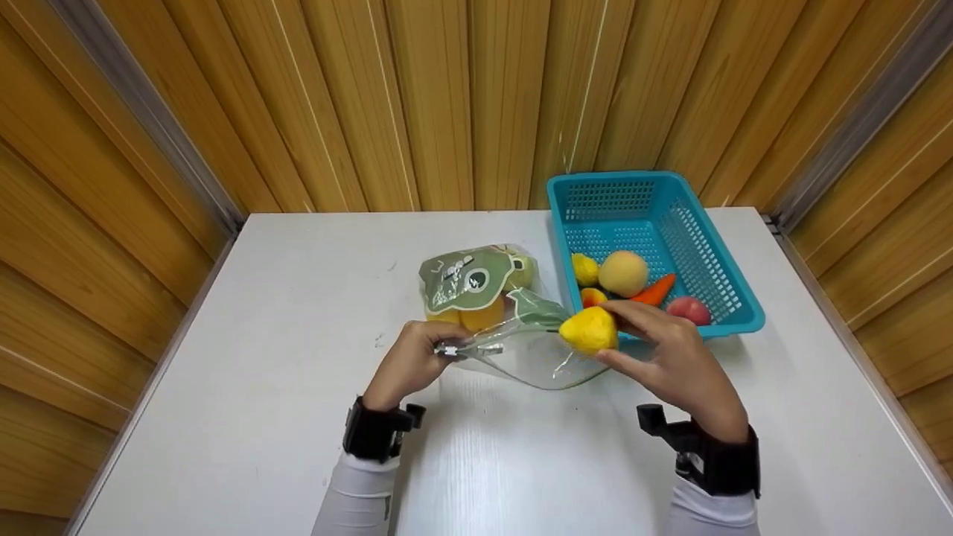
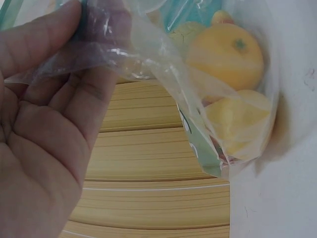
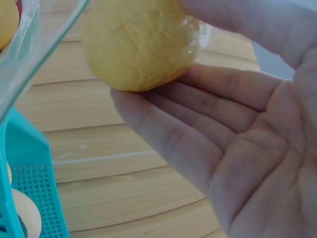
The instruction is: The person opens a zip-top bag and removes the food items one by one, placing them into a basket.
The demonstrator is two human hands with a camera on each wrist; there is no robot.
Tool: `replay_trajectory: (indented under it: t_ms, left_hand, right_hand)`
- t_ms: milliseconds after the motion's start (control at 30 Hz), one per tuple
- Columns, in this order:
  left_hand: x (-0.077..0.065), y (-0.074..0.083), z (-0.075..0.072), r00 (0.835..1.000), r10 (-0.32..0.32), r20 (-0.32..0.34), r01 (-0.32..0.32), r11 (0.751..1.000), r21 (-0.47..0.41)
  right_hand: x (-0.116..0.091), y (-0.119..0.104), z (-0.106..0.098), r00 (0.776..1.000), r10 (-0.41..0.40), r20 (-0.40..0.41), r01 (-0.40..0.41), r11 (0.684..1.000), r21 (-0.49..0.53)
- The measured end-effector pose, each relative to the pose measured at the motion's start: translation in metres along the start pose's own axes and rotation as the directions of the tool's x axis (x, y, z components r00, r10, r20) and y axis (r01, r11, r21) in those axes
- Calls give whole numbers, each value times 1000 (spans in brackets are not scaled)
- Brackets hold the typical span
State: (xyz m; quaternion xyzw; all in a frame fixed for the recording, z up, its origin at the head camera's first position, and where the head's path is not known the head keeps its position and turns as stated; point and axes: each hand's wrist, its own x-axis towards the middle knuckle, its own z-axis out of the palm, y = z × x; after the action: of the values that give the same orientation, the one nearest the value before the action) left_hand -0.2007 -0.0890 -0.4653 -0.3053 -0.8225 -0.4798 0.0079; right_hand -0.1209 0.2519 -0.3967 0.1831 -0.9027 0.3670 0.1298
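- Fruit (image 1: 588, 330), yellow and tapered, is held at the right end of the spread mouth of a clear plastic bag; in the right wrist view the bag's edge is seen passing just beside it.
- It is pinched by the right hand (image 1: 670, 361), between the thumb on one side and the fingertips on the other, with the palm left clear.
- The bag (image 1: 459, 281), printed with a green animal face, is laid on the bench, its mouth turned toward the person.
- The near left corner of the mouth, by the slider (image 1: 449, 349), is gripped by the left hand (image 1: 417, 361); film is seen between thumb and fingers in the left wrist view.
- Inside the bag an orange (image 2: 229, 59), a yellow item (image 2: 238, 121) and a pale green round item (image 1: 520, 274) can be seen through the plastic.
- Just beyond the right hand, a turquoise basket (image 1: 726, 260) is placed; in it are seen a peach-coloured ball (image 1: 624, 273), a small yellow fruit (image 1: 584, 269), an orange-red pointed item (image 1: 657, 289) and a pinkish-red round one (image 1: 689, 310).
- Black straps (image 1: 374, 430) are worn on both wrists, over white sleeves (image 1: 356, 497).
- The white bench (image 1: 246, 387) is enclosed by wood-patterned walls (image 1: 447, 104).
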Motion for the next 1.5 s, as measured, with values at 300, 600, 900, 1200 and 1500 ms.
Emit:
replay_trajectory:
  t_ms: [300,600,900,1200,1500]
  left_hand:
    - [2,2,0,1000,-8,2,8,1000,-8]
    - [3,3,0,1000,-20,6,20,1000,-17]
    - [2,2,1,1000,-7,-5,7,1000,-7]
    - [1,2,0,1000,-13,-3,13,1000,-11]
    - [0,3,-2,1000,-29,3,29,1000,-1]
  right_hand:
    - [5,19,-7,983,-3,-182,9,999,31]
    - [22,33,-25,976,62,-208,-76,995,-62]
    - [44,45,-52,974,69,-217,-114,972,-204]
    - [70,66,-68,967,240,-85,-254,914,-315]
    - [92,94,-71,920,391,32,-354,861,-365]
